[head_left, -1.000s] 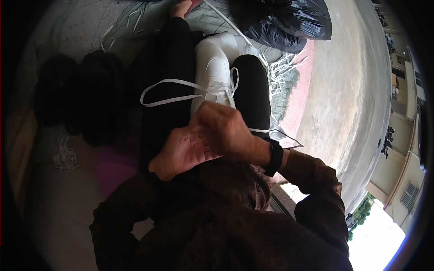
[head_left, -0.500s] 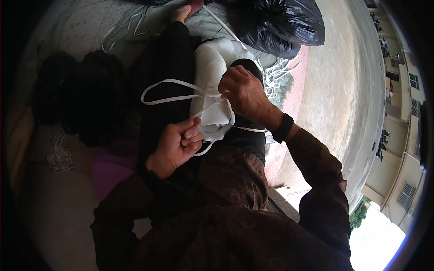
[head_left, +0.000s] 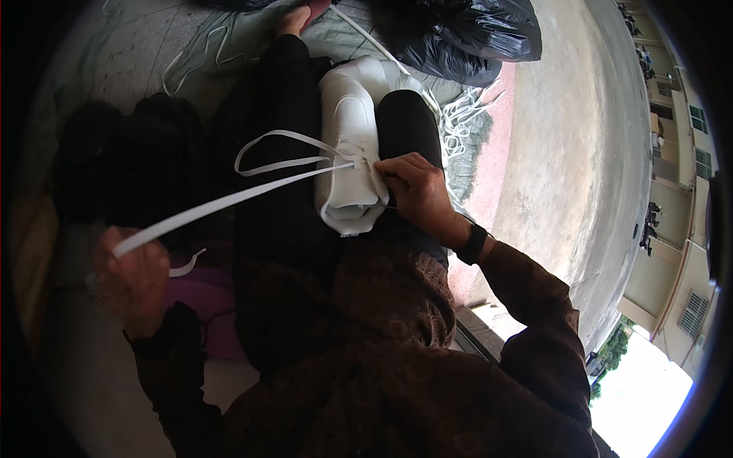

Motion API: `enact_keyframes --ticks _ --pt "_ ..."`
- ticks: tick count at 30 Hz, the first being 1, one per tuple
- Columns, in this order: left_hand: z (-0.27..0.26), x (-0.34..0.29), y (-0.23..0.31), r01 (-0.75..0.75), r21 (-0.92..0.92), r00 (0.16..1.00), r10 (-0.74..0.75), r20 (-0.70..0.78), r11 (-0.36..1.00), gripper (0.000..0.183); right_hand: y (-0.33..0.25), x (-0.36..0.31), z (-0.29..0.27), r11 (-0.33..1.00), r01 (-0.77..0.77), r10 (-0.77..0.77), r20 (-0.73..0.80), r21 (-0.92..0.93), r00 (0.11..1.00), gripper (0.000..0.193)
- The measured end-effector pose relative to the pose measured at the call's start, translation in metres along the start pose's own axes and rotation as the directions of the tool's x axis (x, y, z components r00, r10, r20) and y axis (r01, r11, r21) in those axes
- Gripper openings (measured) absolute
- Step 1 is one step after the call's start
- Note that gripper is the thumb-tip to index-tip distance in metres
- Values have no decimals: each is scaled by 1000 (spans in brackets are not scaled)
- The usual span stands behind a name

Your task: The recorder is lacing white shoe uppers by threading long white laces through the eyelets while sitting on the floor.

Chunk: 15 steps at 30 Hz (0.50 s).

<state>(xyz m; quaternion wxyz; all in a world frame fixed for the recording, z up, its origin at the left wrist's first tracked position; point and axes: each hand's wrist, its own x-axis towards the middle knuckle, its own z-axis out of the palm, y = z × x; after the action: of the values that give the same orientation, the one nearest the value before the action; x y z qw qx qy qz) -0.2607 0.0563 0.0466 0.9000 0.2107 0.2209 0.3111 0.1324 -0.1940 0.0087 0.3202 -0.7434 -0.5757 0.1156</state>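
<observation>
A white sneaker (head_left: 350,114) lies across my lap between my dark-trousered legs, its opening toward me. Pulled taut, a flat white shoelace (head_left: 221,203) runs from the shoe's eyelets to my left hand (head_left: 136,278), which is closed on it far out to the left; the loose tip curls out below that hand. Another stretch of the lace forms a loop (head_left: 263,153) over my left thigh. My right hand (head_left: 422,192) grips the right edge of the shoe by the eyelets, thumb and fingers pinched together. Its fingertips partly hide that edge.
Beyond my knees sits a shiny black plastic bag (head_left: 489,34). Several loose white laces (head_left: 462,122) lie in a tangle right of my leg. Dark, hard-to-make-out items (head_left: 145,160) stand at left, near a purple thing (head_left: 202,298). Paved ground (head_left: 565,130) and buildings show at right.
My left hand has swung from beside the shoe far out to the left, drawing the lace through. My right hand has lowered slightly onto the shoe's right edge.
</observation>
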Motion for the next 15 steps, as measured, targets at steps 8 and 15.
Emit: enact_keyframes --ticks 8,15 --pt "58 -1 -58 -253 788 964 -79 253 -562 33 -35 53 20 998 -51 54 81 -33 995 31" --pt "127 89 -170 -537 823 843 -105 527 -186 90 -28 51 47 972 66 -41 116 -224 992 43"
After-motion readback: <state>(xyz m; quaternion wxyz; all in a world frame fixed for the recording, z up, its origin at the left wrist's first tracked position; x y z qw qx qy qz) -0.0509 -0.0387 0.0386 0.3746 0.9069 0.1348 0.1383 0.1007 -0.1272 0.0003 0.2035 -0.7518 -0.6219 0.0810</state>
